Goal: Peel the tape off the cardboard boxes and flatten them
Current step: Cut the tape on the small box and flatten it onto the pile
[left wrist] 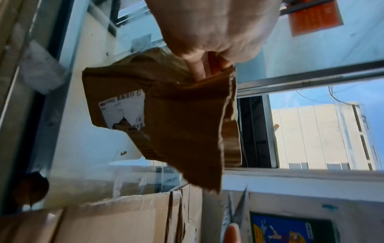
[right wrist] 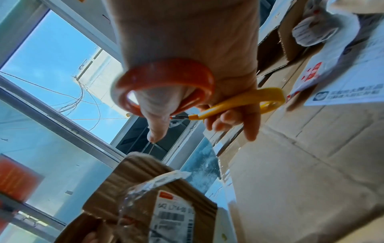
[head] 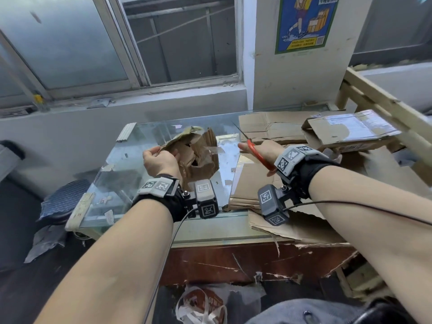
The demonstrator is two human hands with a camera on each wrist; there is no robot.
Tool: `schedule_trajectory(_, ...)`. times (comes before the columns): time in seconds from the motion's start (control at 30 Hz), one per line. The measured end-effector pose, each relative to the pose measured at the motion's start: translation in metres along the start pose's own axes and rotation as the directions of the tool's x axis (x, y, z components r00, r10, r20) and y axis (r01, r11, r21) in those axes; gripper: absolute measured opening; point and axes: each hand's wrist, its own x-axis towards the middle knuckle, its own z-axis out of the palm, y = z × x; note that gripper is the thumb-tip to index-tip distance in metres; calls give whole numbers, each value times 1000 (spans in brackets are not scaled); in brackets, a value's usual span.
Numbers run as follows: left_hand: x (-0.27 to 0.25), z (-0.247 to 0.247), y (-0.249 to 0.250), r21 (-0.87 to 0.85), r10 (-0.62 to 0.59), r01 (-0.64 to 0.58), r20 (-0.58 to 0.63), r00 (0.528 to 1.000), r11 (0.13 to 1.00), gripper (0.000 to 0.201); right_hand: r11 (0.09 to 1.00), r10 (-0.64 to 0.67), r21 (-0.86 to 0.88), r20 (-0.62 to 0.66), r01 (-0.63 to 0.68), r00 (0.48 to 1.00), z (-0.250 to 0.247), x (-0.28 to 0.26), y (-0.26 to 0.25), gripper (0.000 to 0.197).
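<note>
2 hands at frame centre: your left hand (head: 161,160) pinches the torn box (head: 198,157); right hand (head: 264,149), gripping scissors (head: 254,150), sits just right of its loose tape (head: 214,149).

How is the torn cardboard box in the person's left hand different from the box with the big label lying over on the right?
The torn box is held up in the air by the left hand; the labelled box rests on the cardboard pile. The torn box is ragged and crumpled, with a hole in it; the labelled box keeps straight edges. The torn box looks smaller, and its sticker is ripped. Both are brown cardboard with tape on them.
</note>
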Motion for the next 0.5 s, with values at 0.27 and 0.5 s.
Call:
schedule_trajectory(0.27,-3,5,10,12,-19,16,289,957,1000,32,950,22,306,-257,60,966,4,17,-9,52)
schedule_trajectory(0.5,-9,4,20,70,-116,94,501,857,993,33,967,-118,195,-239,167,964,11,21,-19,51)
